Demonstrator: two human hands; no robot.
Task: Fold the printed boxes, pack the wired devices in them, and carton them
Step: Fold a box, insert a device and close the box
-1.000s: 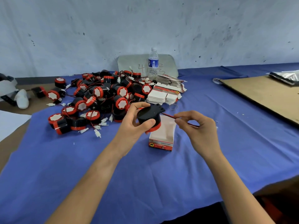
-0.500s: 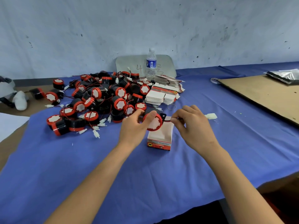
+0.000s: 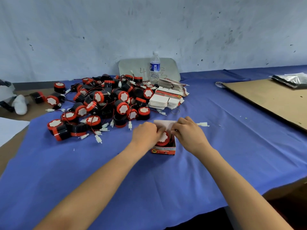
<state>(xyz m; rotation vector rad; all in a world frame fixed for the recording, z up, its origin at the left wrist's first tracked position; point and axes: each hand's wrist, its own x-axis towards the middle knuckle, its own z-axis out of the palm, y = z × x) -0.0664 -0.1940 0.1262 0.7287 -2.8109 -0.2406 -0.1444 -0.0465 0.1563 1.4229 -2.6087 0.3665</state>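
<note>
Scuffed, pale wall [image 3: 199, 30] backs the desk [image 3: 6, 156], which is draped in blue cloth [image 3: 216, 160]. Against the wall at the far edge leans a grey panel [image 3: 132, 67], with a water bottle [image 3: 154, 67] upright before it. Left of the middle sprawls a heap of red-and-black devices [image 3: 106, 103] with tangled wires and white plugs. Just beside it on the right sit stacks of flat boxes [image 3: 164, 98]. A cardboard sheet [image 3: 269, 98] covers the far right corner, with a silver bag [image 3: 292, 78] on its far end.

Near the middle of the desk stands the open box [image 3: 163, 151], and the device [image 3: 163, 138] sits in its mouth, white face up. My left hand [image 3: 146, 135] grips the device's left side with curled fingers. My right hand [image 3: 189, 133] has its fingers curled down at the device's right side; whether they pinch its wire I cannot tell. A white plug [image 3: 202, 124] pokes out beyond that hand.
</note>
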